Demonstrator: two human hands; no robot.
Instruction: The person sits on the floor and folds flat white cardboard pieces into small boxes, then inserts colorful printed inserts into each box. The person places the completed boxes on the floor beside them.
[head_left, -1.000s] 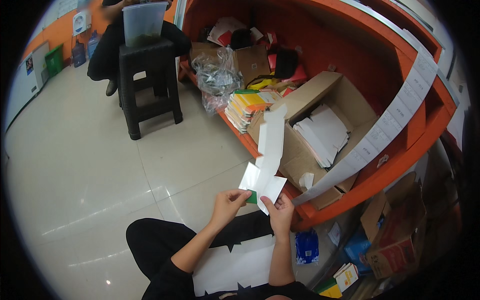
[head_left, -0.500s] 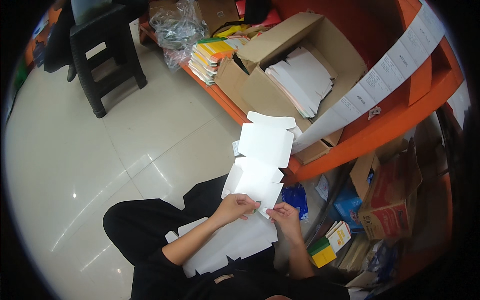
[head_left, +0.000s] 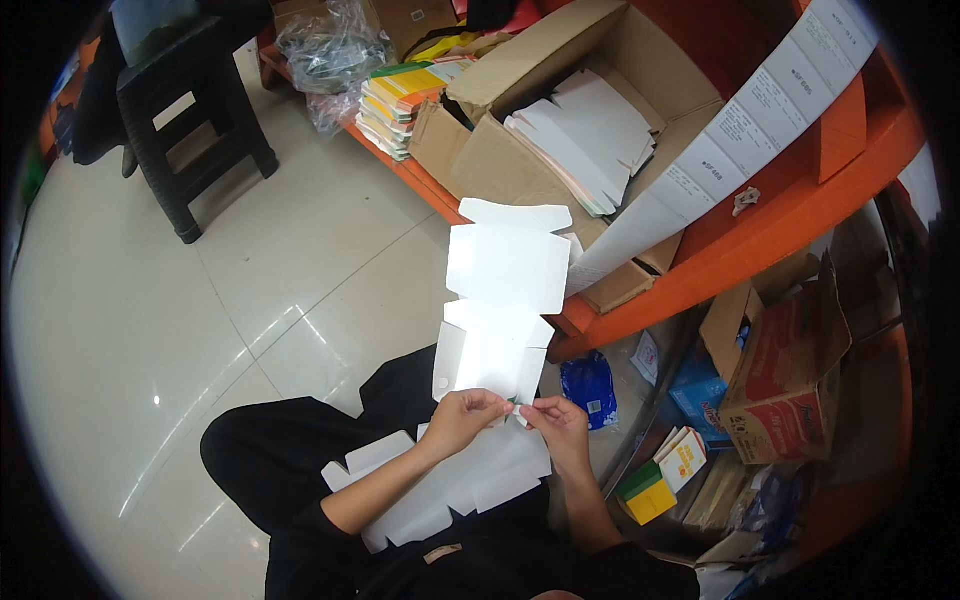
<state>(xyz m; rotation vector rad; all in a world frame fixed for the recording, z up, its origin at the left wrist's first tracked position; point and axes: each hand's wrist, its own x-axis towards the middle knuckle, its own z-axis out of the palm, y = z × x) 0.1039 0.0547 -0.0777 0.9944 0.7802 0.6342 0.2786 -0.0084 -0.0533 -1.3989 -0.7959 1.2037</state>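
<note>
A flat white carton blank point(head_left: 495, 350), with cut flaps and fold lines, stretches away from my lap toward the shelf. At its near end my left hand point(head_left: 466, 420) is closed, thumb and fingertips pinched at the blank's edge. Close beside it my right hand point(head_left: 562, 428) pinches the near right corner. A small dark-green patch and a whitish bit show between the fingertips; what they are is unclear. A small round pale spot point(head_left: 443, 383) marks the left flap. Under my forearms, a second white carton blank point(head_left: 430, 490) lies across my lap.
On an orange shelf point(head_left: 650, 285) stands an open cardboard box point(head_left: 520, 165) holding several white blanks point(head_left: 590, 140). A printed label strip point(head_left: 725, 150) hangs over it. Colourful flat cartons point(head_left: 395, 100) are stacked alongside. Right: a blue packet point(head_left: 588, 390) and red-brown box point(head_left: 785, 375). A black stool point(head_left: 195, 120) stands far left.
Both hands' fingertips have come closer together at the near edge of the carton blank. The blank has shifted slightly to the left, and the view has moved a little.
</note>
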